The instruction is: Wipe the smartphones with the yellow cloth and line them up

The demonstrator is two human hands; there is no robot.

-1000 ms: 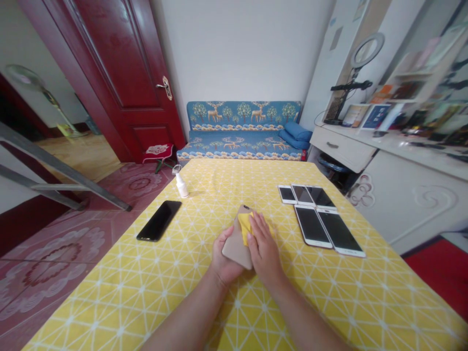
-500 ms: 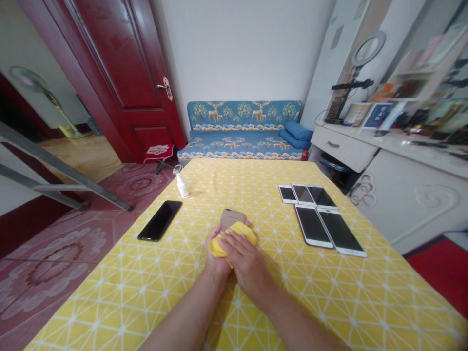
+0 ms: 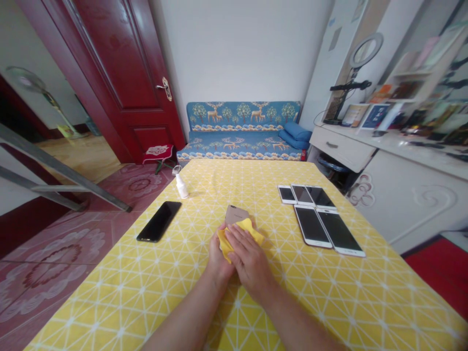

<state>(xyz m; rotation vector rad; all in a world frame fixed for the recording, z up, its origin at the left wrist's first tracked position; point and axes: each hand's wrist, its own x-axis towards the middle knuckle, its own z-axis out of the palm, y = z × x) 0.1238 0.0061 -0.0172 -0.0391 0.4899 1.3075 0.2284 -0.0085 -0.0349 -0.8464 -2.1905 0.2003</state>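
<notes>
Between the side edges of the counter, the left hand grips the gold phone, seemingly bracing it against the yellow cloth the right hand holds pressed to its back.

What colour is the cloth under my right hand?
The cloth under your right hand is plain yellow; the head view shows it best.

Yellow cloth, beige phone
</notes>
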